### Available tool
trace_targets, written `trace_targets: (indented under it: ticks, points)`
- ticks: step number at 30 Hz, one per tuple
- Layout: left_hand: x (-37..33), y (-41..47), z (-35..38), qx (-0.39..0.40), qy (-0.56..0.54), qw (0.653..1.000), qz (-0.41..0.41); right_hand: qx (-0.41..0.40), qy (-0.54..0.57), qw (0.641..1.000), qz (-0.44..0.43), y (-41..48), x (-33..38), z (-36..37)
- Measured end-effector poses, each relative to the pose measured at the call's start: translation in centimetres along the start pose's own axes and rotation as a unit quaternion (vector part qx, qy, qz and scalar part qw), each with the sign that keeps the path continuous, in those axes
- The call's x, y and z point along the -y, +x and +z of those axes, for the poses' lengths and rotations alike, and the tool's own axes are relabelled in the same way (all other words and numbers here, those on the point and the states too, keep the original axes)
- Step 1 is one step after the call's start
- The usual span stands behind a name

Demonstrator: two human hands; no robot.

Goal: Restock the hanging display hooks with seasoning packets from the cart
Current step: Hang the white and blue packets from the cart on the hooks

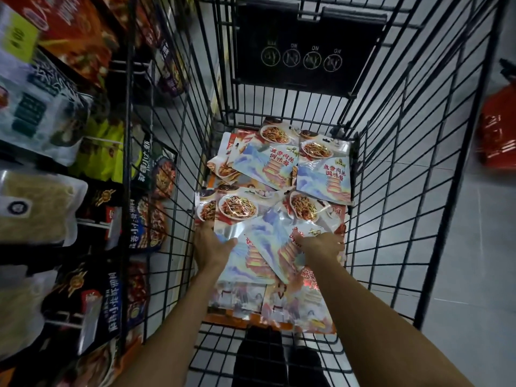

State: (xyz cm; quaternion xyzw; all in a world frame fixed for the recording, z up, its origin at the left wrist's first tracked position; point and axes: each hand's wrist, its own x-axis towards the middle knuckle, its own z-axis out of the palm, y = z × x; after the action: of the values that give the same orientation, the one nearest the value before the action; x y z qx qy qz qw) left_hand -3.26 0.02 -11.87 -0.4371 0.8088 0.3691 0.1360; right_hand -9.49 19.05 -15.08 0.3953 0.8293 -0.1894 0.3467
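Both hands down in the cart, gathering packets

My left hand [212,247] pinches the edge of the left packet [237,263], thumb on top. My right hand [321,244] curls over the tilted packet [270,241] at about 5 o'clock in the pile. The seasoning packets [321,174] lie loosely overlapped on the floor of the wire cart [391,191]; they are flat, glossy foil pouches that crinkle and look slippery. I'd square a few into one stack, with their top edges aligned the same way, before lifting. That way any hang holes line up for the display hooks [92,222] at 9 o'clock. I'd grip firmly near the edges, since slick film slides.
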Motion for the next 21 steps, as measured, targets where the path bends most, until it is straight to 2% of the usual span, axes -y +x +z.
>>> trace_targets:
  ticks: [4,8,11,14,18,21]
  points:
    - [0.1,0.2,-0.1,0.010,0.002,1.000,0.007,0.038,0.074,0.996,0.010,-1.2,-2.8,-0.3]
    - [0.1,-0.1,-0.3,0.017,-0.028,0.999,0.000,0.054,0.235,0.970,0.020,-2.7,-4.1,-0.4]
    - [0.1,-0.1,-0.8,0.044,-0.059,0.997,0.006,0.078,0.306,0.948,0.037,-3.8,-3.6,-0.7]
    - [0.0,-0.1,-1.4,0.078,-0.126,0.989,-0.019,0.142,0.409,0.899,0.057,-4.1,-4.3,-1.0]
    - [-0.2,-0.3,-1.8,0.174,-0.192,0.963,-0.072,0.217,0.526,0.818,0.080,-4.1,-5.4,-1.0]
    - [-0.3,-0.4,-1.7,0.185,-0.223,0.950,-0.115,0.271,0.591,0.756,0.079,-4.1,-5.7,-1.0]
